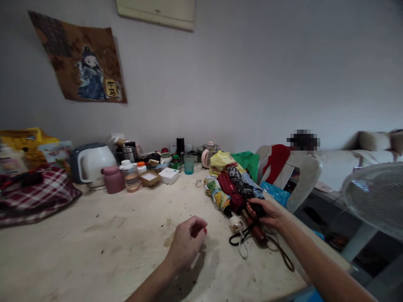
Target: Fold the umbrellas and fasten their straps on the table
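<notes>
Several folded umbrellas lie side by side on the table (135,239). One is yellow, green and white with a floral pattern (216,192) and a pale handle; beside it is a dark red umbrella (229,189) with a brown wooden-looking handle (258,234). To its right lies a black-and-grey patterned umbrella (239,181). My right hand (267,213) is closed round a black umbrella handle (255,207) at the near end of that one. Over the bare tabletop hovers my left hand (189,241), fingers loosely curled with a gap to the thumb, and it holds nothing visible.
Along the wall stand a kettle (97,163), a pink jar (113,180), bottles, small boxes and a blue cup (189,164). A checked cloth bag (47,191) lies at left. Beyond the table's right edge are a chair (304,184), a fan (378,197) and another person's head.
</notes>
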The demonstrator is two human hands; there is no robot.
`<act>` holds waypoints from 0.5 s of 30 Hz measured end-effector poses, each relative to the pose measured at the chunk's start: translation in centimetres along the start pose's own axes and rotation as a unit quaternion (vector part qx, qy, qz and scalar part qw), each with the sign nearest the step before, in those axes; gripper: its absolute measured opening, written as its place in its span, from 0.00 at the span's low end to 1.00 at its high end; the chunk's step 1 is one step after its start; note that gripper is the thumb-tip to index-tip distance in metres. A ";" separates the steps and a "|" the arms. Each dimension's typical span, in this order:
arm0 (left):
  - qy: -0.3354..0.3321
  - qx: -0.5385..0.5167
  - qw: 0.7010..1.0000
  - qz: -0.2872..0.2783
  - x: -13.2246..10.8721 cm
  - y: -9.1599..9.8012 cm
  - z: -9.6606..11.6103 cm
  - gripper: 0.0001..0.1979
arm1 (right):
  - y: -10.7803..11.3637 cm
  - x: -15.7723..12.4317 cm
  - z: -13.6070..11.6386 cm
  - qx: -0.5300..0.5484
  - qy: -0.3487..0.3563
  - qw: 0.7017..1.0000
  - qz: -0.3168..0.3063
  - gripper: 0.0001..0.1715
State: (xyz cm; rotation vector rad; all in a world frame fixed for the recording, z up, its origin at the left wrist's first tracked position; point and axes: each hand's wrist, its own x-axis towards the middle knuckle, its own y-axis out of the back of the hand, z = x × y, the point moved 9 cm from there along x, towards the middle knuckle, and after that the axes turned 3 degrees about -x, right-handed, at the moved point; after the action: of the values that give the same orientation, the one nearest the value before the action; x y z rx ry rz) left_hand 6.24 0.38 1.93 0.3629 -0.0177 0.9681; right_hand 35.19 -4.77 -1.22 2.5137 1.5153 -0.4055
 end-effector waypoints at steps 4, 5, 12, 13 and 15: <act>0.017 0.002 1.000 -0.009 0.0 -0.1 -0.2 0.11 | 0.4 -0.3 0.0 -0.025 0.026 0.999 0.034 0.06; 0.020 0.003 1.000 -0.011 0.0 -0.1 -0.2 0.11 | 0.8 -0.4 0.0 -0.046 0.036 0.997 0.051 0.06; 0.015 0.025 0.999 -0.028 -0.4 -0.1 0.2 0.11 | 1.1 -3.5 -2.9 -0.533 0.269 0.772 0.220 0.23; 0.014 0.028 0.999 -0.032 -0.4 -0.2 0.3 0.11 | 0.8 -3.7 -2.5 -0.554 0.273 0.756 0.216 0.24; 0.016 0.038 0.998 -0.040 -0.5 -0.4 0.2 0.11 | 0.4 -4.7 -2.1 -0.584 0.286 0.718 0.250 0.23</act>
State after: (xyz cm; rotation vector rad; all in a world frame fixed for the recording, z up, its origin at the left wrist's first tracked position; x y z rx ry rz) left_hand 6.29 -0.25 1.96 0.4149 0.0626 0.8979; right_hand 33.79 -8.24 2.29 1.7849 0.6434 1.1473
